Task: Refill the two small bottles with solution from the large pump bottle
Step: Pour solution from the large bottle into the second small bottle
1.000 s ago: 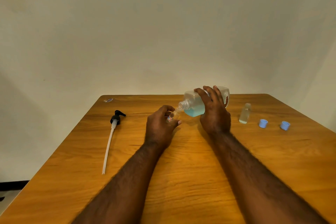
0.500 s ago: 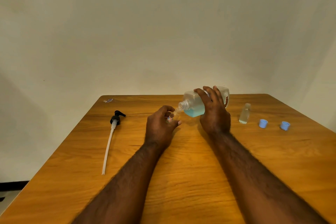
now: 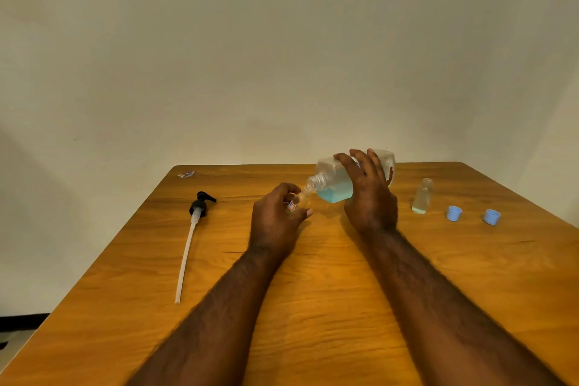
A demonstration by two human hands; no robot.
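Blue liquid pools in the lower side of the large bottle (image 3: 333, 189), which is tipped almost flat above the far middle of the tabletop (image 3: 344, 298), its open threaded neck pointing left and slightly down. The right hand (image 3: 371, 200) grips it from the near side with the palm against its body. Its fingers (image 3: 352, 166) curl over the top, and the forearm runs straight back toward the camera.

The neck meets the mouth of a small bottle (image 3: 297, 201), which is tilted toward it and held low over the wood by the left hand (image 3: 275, 219). That hand's fingers wrap around it, so only the mouth and a red-and-white label show. Whether liquid is flowing cannot be told.

Right of the right hand, a second small bottle (image 3: 422, 197) stands upright and uncapped, with a little pale liquid at its bottom. Further right lie a blue cap (image 3: 454, 213) and a second blue cap (image 3: 491, 217), set apart from each other. Well to the left, the pump (image 3: 191, 226), a black head on a long white tube, lies flat. A small scrap (image 3: 186, 174) sits near the far left corner.
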